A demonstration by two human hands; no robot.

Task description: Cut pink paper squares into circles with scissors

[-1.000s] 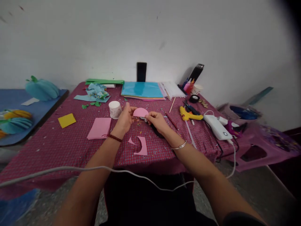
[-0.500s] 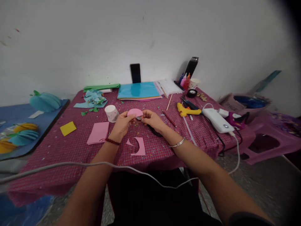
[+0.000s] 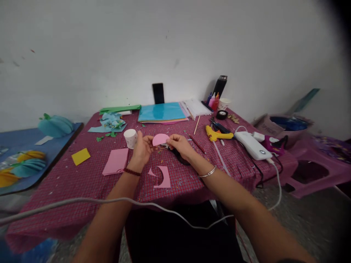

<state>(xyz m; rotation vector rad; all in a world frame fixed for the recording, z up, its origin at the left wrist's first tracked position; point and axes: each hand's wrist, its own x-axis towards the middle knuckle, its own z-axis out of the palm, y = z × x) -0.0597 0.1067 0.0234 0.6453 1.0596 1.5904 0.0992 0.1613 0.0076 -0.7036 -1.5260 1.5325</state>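
A folded-looking pink paper half circle is held up over the table. My right hand pinches it at its right edge. At its left edge, my left hand has its thumb raised apart from the fingers, and the fingertips are by the paper; whether they touch it I cannot tell. Under my right hand lie scissors with black handles, partly hidden. Pink paper offcuts with a curved cut edge lie nearer me. A stack of pink paper and a white paper cup are left of my left hand.
A yellow glue gun, a white power bank and a red pencil lie to the right. Blue sheets and a phone are at the back. A white cable crosses in front of me.
My left thumb has lifted off the pink half circle and that hand has opened. My right hand now pinches the paper's right edge. The camera view has tilted up slightly.
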